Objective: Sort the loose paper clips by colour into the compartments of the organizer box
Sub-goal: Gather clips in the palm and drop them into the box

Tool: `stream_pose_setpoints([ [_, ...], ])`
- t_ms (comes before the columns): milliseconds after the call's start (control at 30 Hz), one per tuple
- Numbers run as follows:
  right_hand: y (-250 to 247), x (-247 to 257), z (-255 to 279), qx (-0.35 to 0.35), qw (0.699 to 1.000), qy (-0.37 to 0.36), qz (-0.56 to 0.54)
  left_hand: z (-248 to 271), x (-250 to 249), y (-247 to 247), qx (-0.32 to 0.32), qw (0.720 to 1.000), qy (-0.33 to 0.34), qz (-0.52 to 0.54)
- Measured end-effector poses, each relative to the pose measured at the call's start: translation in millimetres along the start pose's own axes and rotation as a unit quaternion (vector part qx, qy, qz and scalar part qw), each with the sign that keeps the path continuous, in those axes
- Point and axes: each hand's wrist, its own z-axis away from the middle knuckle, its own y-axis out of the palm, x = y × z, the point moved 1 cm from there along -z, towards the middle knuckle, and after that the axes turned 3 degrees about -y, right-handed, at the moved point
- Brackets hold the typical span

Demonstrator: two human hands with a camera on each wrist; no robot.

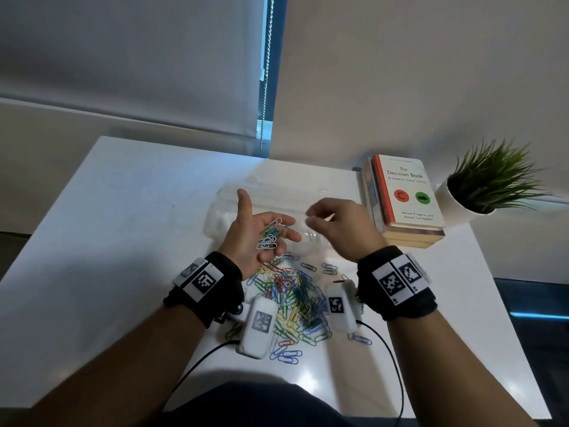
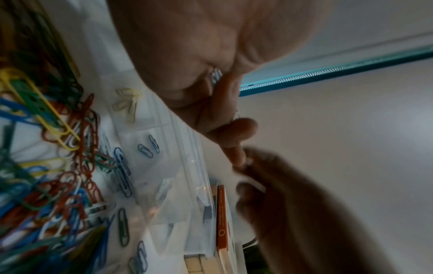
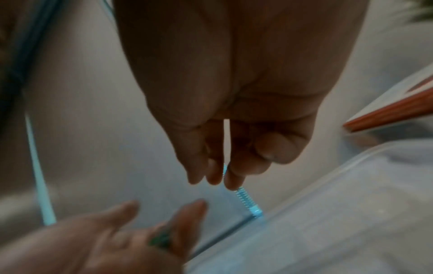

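Note:
My left hand (image 1: 258, 229) is palm up over the near edge of the clear organizer box (image 1: 234, 195), thumb spread wide. A mixed handful of paper clips (image 1: 271, 237), white, green and blue, lies in its cupped palm. Just to the right, my right hand (image 1: 308, 217) hovers above the box and pinches what looks like a pale clip between thumb and fingertips; the wrist view (image 3: 218, 178) hides the clip. The left wrist view shows box compartments with yellow clips (image 2: 127, 103), blue clips (image 2: 147, 148) and a pale one (image 2: 164, 187). The loose pile (image 1: 292, 300) lies between my wrists.
A stack of books (image 1: 409, 195) sits right of the box, with a potted plant (image 1: 480, 186) beyond it. A blind cord (image 1: 266, 72) hangs at the back. Cables trail from the wrist cameras toward the white table's near edge (image 1: 338, 396).

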Motion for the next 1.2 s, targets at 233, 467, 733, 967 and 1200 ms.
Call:
stream_pose_setpoints([
  [233, 26, 38, -8, 0.097, 0.994, -0.052, -0.018, 3, 3, 2, -0.009, 0.999, 0.019, -0.031],
  [467, 23, 26, -9, 0.053, 0.992, -0.011, -0.117, 2, 3, -4, -0.002, 0.999, 0.007, -0.036],
  [733, 31, 29, 9, 0.034, 0.981, -0.023, -0.191, -2, 2, -5, -0.014, 0.996, -0.023, 0.083],
  [967, 45, 29, 8, 0.122, 0.992, -0.035, -0.028, 0, 0, -6, -0.015, 0.988, -0.072, 0.133],
  [1200, 51, 37, 10, 0.124, 0.982, -0.112, 0.092, 1, 0, -5, -0.024, 0.993, -0.064, 0.092],
])
